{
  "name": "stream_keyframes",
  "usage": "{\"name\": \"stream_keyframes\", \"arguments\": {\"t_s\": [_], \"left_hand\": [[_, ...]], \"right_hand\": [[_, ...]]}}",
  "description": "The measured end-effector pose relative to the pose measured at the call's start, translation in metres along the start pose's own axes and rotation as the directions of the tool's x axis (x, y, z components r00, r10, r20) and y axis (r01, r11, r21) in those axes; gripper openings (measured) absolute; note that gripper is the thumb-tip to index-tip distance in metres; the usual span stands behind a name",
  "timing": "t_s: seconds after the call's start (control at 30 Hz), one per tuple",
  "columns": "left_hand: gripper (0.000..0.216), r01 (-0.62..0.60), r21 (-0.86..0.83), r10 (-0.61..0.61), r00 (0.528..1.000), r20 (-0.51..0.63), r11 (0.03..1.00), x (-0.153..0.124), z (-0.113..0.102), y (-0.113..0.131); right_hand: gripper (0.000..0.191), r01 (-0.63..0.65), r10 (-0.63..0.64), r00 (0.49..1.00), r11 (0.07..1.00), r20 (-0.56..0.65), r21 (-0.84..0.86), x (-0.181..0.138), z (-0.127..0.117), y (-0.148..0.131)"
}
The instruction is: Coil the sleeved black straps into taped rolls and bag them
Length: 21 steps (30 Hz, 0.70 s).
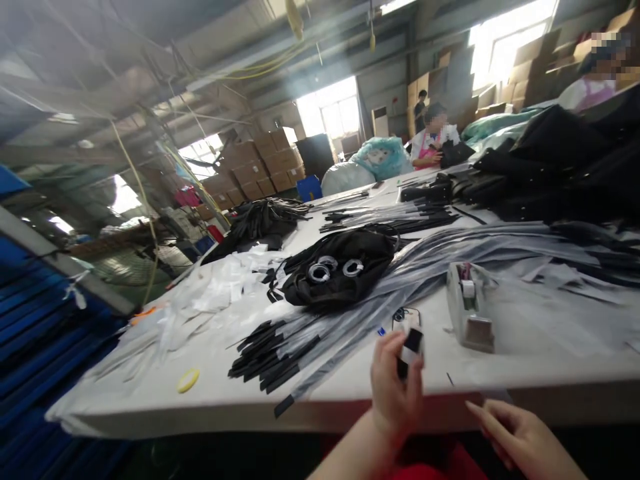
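Note:
At the table's front edge, my left hand [394, 383] is closed around a black strap [413, 339] with a pale band across it; motion blurs its details. To its right, my right hand [520, 435] is low, with thumb and forefinger brought together. A faint see-through strip shows by those fingertips, but what they grip is unclear. Just beyond my left hand lies a phone [407, 315], partly hidden. A tape dispenser [470, 310] stands on the table beyond my right hand. Left of my hands lie several black straps [270, 357] in clear plastic sleeves.
A black cloth bundle [345, 287] carries several clear tape rolls [353, 267]. A yellow ring [188, 381] and white strips [200, 307] lie at the left. Black bags [550, 160] pile up at the right. A co-worker [433, 140] handles black fabric across the table.

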State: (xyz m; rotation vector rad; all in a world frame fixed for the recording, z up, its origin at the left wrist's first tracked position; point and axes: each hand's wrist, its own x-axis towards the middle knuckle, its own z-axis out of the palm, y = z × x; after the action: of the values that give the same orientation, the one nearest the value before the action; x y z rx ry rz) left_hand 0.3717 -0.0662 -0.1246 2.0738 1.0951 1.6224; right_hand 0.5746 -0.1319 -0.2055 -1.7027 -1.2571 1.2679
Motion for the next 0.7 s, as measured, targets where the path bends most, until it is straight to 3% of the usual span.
{"name": "stream_keyframes", "arguments": {"t_s": [0.07, 0.13, 0.17, 0.23, 0.3, 0.37, 0.43, 0.47, 0.53, 0.57, 0.6, 0.7], "left_hand": [[0.038, -0.180, 0.236, 0.215, 0.967, -0.134, 0.955, 0.047, -0.022, -0.026], [0.035, -0.243, 0.417, 0.353, 0.912, -0.209, 0.876, 0.098, -0.042, -0.053], [0.032, -0.232, 0.471, 0.362, 0.909, -0.207, 0.851, 0.121, -0.050, -0.066], [0.029, -0.231, 0.513, 0.316, 0.945, -0.083, 0.827, 0.157, -0.061, -0.084], [0.031, -0.189, 0.493, 0.266, 0.960, -0.089, 0.849, 0.174, -0.063, -0.091], [0.028, -0.109, 0.482, 0.188, 0.975, -0.120, 0.870, 0.171, -0.057, -0.090], [0.029, -0.046, 0.535, 0.020, 0.998, 0.054, 0.844, 0.155, -0.042, -0.091], [0.031, -0.044, 0.574, -0.090, 0.975, 0.202, 0.817, 0.145, -0.032, -0.094], [0.030, -0.081, 0.630, -0.285, 0.842, 0.458, 0.772, 0.125, -0.009, -0.108], [0.026, -0.095, 0.646, -0.340, 0.787, 0.514, 0.758, 0.117, 0.001, -0.117], [0.024, -0.096, 0.665, -0.377, 0.760, 0.529, 0.740, 0.111, 0.010, -0.127], [0.034, -0.057, 0.759, -0.483, 0.740, 0.468, 0.648, 0.108, 0.024, -0.152]], "right_hand": [[0.060, -0.030, 0.030, 0.999, 1.000, -0.016, 0.008, 0.000, -0.006, 0.006], [0.060, -0.032, 0.033, 0.999, 0.999, -0.017, 0.031, -0.002, -0.009, 0.008], [0.059, -0.026, 0.026, 1.000, 0.999, -0.014, 0.041, -0.003, -0.010, 0.009], [0.057, -0.027, 0.027, 1.000, 0.998, -0.002, 0.059, -0.005, -0.011, 0.009], [0.057, -0.041, 0.041, 0.999, 0.997, -0.004, 0.071, -0.009, -0.010, 0.012], [0.057, -0.060, 0.063, 0.998, 0.995, -0.027, 0.082, -0.012, -0.010, 0.017], [0.059, -0.087, 0.092, 0.994, 0.992, -0.053, 0.096, -0.015, -0.011, 0.024], [0.059, -0.103, 0.109, 0.992, 0.989, -0.059, 0.102, -0.016, -0.011, 0.028], [0.060, -0.127, 0.134, 0.989, 0.986, -0.057, 0.107, -0.018, -0.012, 0.035], [0.060, -0.134, 0.141, 0.989, 0.985, -0.055, 0.107, -0.018, -0.012, 0.037], [0.060, -0.136, 0.142, 0.989, 0.985, -0.049, 0.109, -0.018, -0.012, 0.039], [0.060, -0.135, 0.141, 0.989, 0.983, -0.042, 0.128, -0.019, -0.010, 0.045]]}}
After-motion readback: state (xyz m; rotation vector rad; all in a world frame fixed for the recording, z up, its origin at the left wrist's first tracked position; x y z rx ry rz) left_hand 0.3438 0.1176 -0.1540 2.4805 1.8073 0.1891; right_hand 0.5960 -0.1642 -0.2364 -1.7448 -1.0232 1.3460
